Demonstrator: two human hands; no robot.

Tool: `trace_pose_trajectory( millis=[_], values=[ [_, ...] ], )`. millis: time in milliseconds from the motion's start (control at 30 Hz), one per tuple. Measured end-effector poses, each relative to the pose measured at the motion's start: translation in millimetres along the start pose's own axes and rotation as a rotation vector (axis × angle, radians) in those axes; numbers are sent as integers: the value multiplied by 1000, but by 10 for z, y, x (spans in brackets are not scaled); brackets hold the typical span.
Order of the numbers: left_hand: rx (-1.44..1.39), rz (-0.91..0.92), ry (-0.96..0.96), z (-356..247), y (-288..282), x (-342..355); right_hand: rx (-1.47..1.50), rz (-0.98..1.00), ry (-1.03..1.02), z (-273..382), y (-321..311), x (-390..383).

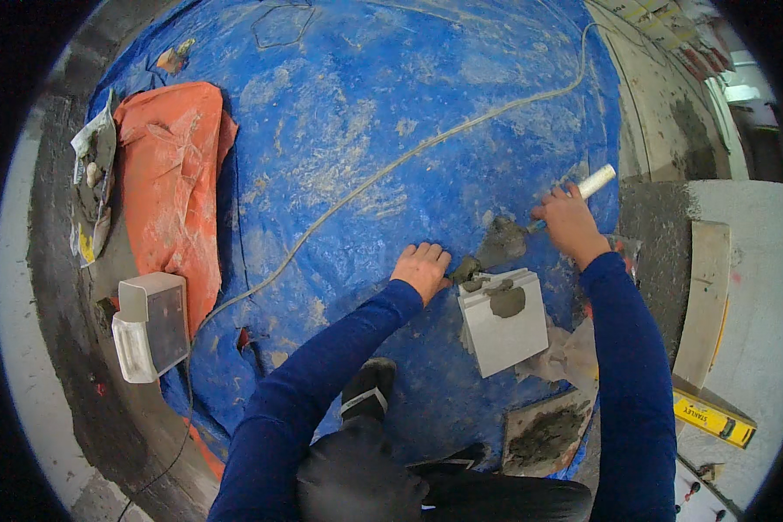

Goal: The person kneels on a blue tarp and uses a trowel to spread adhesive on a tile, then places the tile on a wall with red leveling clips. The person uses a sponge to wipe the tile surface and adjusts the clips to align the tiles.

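My right hand (572, 228) is closed round a trowel, its pale cylindrical handle (597, 182) sticking out past my fingers. Grey mortar coats the trowel's blade (503, 242), which is held low over the blue tarp. My left hand (423, 267) has its fingers curled in. Beside its thumb is a lump of wet mortar (465, 269); whatever these fingers may hold is hidden. Just below the blade lies a stack of white tiles (493, 344), with a mortar patch (507, 302) on the top face and more along the far edge.
The blue tarp (348, 148) spreads under everything, crossed by a long cable (391, 165). To the left are an orange sheet (174, 174), a clear plastic container (155, 326) and a torn bag (94, 178). A mortar-smeared board (518, 426) and yellow spirit level (713, 418) lie at lower right.
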State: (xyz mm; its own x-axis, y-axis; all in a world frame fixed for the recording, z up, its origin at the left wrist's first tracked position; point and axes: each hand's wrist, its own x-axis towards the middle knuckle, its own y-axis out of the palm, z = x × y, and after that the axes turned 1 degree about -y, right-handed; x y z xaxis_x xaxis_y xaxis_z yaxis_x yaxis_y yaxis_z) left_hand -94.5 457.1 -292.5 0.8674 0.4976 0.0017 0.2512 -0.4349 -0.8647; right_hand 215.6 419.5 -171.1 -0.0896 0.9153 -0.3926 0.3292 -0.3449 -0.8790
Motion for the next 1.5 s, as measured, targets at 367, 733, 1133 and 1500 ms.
trace_pose_trajectory(
  millis=[367,733,1133,1500],
  values=[
    [39,-4,78,33,43,148,70,40,-19,-88,30,123],
    [-110,-199,70,0,-758,439,525,-148,104,-204,-214,-291],
    [-872,-234,-41,-1134,-2241,-297,1195,-330,1004,1005,-1269,-4130],
    [-824,-21,-167,-1055,-1548,-806,416,465,1348,2800,549,-6655]
  ],
)
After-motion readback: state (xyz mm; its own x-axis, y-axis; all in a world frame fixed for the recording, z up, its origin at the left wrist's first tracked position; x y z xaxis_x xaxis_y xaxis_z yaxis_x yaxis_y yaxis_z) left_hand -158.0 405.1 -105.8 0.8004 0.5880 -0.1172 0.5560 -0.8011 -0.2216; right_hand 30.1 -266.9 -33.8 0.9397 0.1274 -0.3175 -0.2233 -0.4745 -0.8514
